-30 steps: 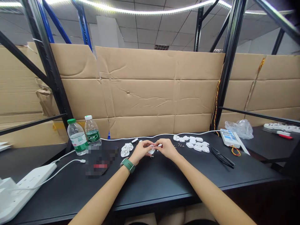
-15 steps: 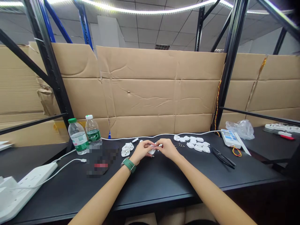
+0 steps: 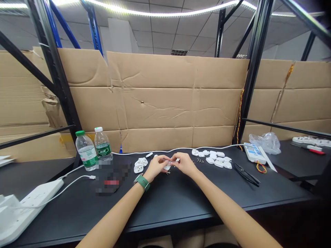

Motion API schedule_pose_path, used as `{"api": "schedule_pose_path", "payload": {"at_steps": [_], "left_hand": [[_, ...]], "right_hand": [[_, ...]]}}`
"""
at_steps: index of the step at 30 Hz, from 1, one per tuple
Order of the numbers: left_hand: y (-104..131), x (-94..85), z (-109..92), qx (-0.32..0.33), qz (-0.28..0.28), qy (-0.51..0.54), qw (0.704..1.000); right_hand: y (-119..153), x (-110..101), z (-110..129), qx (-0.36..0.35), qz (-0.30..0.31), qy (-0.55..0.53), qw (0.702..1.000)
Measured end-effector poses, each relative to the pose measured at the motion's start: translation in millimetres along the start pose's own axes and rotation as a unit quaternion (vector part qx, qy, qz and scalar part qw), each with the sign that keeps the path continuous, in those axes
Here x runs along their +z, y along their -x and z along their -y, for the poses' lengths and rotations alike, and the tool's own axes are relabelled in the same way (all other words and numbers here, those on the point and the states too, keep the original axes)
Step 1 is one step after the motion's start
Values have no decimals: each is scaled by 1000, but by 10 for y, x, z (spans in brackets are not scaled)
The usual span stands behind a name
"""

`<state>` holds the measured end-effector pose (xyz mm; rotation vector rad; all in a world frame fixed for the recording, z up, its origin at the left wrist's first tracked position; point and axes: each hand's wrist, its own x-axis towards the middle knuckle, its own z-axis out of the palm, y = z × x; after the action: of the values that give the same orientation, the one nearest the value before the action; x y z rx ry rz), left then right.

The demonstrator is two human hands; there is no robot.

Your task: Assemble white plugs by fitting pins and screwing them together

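At the middle of the black table my two hands meet, fingertips nearly touching. My left hand (image 3: 156, 167), with a green watch strap at its wrist, is closed on a small white plastic piece (image 3: 167, 167), seen just below the fingertips. My right hand (image 3: 185, 164) is pinched closed against the same spot; a tiny pale bit shows at its fingers, too small to name. Beside my left hand lies a group of white socket-like plastic pieces (image 3: 139, 168). Beyond my right hand are small screws (image 3: 200, 160) and several white plastic covers (image 3: 219, 163).
Black pliers-like tool (image 3: 246, 174) lies at right, near a white box (image 3: 254, 153) with coloured wires and a plastic bag (image 3: 266, 142). Two water bottles (image 3: 86, 151) and a white power strip (image 3: 36, 203) stand at left. Cardboard (image 3: 160, 106) walls the back.
Both hands stay at the same place. The fingers of my right hand have shifted slightly against the white plastic piece; the other things lie as before.
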<state>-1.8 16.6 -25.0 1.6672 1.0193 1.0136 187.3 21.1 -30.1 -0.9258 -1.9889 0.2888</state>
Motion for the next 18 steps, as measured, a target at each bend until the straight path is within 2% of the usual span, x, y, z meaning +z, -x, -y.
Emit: {"api": "schedule_pose_path", "payload": {"at_steps": [7,12,18], "left_hand": [[-37,-31,27,15,-20,-47,999],[-42,-58,19,30,-43,-77,996],[-31,-88,-23,32,-71,-109,991]], "right_hand": [[-29,17,-148,120,-90,-39,988],[-56,-67,-204,114,-157,-78,978],[-48,-211,54,78,-192,-82,975]]}}
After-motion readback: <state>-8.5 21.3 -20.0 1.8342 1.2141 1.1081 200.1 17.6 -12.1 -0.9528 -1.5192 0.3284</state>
